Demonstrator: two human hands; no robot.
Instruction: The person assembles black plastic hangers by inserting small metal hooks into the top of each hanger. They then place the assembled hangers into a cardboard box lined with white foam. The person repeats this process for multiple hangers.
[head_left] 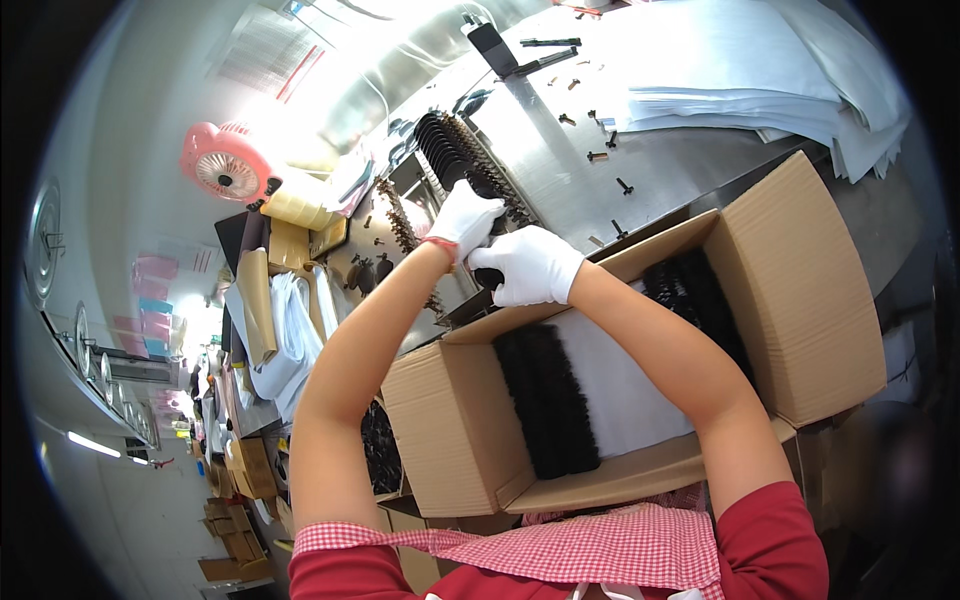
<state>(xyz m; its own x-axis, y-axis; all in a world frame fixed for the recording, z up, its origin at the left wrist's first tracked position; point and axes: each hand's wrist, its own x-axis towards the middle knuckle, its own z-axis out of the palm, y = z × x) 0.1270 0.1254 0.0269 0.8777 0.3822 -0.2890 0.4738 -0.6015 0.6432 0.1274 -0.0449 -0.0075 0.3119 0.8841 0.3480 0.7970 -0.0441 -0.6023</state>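
Observation:
A metal rack on the steel table holds a row of thin black round pieces, with a line of small brown, screw-like parts along its side. My left hand, in a white glove, reaches into the near end of that row, its fingers bent and partly hidden among the dark pieces. Close beside it, my gloved right hand is closed on a dark rounded piece. Below my forearms stands an open cardboard box with black, fuzzy-edged rows packed at both ends and a white sheet between.
Several loose screws lie on the steel table. White paper sheets are stacked at the far right. A phone on a stand is at the back. On the left are a pink fan and yellow tape rolls.

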